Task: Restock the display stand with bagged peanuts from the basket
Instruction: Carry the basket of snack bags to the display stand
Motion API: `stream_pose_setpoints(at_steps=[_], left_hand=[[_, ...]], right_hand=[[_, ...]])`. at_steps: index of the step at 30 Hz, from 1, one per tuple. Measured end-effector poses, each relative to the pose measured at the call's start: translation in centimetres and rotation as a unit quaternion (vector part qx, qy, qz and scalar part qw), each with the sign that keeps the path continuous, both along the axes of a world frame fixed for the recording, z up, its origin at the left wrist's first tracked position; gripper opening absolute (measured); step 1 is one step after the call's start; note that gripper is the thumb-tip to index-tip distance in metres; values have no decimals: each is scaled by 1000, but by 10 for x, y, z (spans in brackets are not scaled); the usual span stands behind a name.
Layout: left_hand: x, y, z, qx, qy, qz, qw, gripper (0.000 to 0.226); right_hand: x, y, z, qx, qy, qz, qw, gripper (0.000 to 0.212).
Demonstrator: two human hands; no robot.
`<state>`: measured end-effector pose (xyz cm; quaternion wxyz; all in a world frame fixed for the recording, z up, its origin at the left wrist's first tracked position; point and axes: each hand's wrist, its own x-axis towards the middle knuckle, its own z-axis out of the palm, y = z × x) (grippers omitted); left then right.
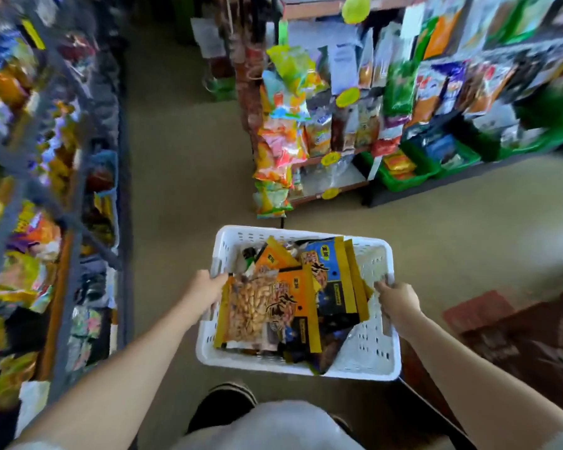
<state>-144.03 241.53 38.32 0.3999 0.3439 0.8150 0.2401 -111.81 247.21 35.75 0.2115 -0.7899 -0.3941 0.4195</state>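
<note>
Left hand [205, 289] and right hand [397, 298] each clamp a side rim of the white basket [368, 349], keeping the bagged peanuts [257, 306] level, display stand [309, 125] beyond basket.

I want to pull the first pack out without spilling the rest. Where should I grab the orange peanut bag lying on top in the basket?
Probably pinch the orange peanut bag by its flat sealed left edge, coming from above on the left hand side. It lies flat on top of the pile, and that edge is exposed beside the basket wall.
</note>
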Motion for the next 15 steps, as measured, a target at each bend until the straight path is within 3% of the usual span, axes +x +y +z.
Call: stream_pose_setpoints(at_steps=[5,15], left_hand=[[5,163,-22,-4,-1,-41,999,32],[88,491,-35,-42,26,-243,969,22]], right_hand=[[10,117,-16,-4,-4,-64,998,24],[67,292,-36,-44,50,-294,953,31]])
